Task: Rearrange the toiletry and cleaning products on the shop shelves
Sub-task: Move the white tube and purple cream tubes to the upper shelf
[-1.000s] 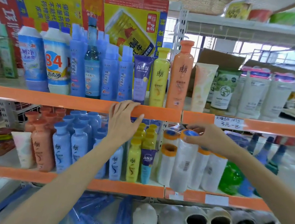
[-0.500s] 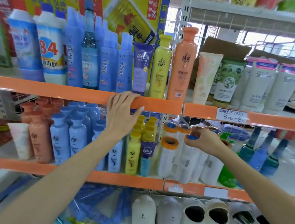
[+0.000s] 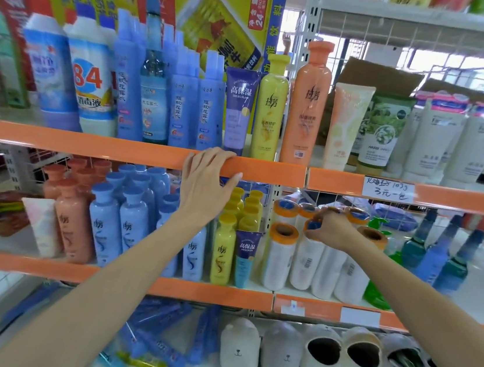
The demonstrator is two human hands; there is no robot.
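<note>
My left hand [image 3: 207, 185] rests on the orange front edge of the upper shelf [image 3: 87, 146], fingers curled over the rail. My right hand [image 3: 331, 229] reaches into the middle shelf and grips the top of a white roll with a blue core [image 3: 309, 254]. That roll stands upright among several white rolls with orange cores [image 3: 279, 252]. Left of them stand yellow bottles [image 3: 223, 251], a purple tube [image 3: 245, 257] and blue bottles [image 3: 105, 221]. On the upper shelf are a tall orange bottle [image 3: 308, 106], a yellow bottle [image 3: 269, 110] and blue spray bottles [image 3: 181, 96].
Green and blue bottles [image 3: 439, 256] stand at the right of the middle shelf. White tubes [image 3: 435, 137] fill the upper right. The bottom shelf holds plush slippers [image 3: 320, 357] and loose blue tubes [image 3: 160, 338]. A handwritten price tag [image 3: 387, 189] hangs on the upper rail.
My right hand has carried the blue-cored roll down and back, setting it among the other rolls. My left hand stays on the rail. The view has shifted downward.
</note>
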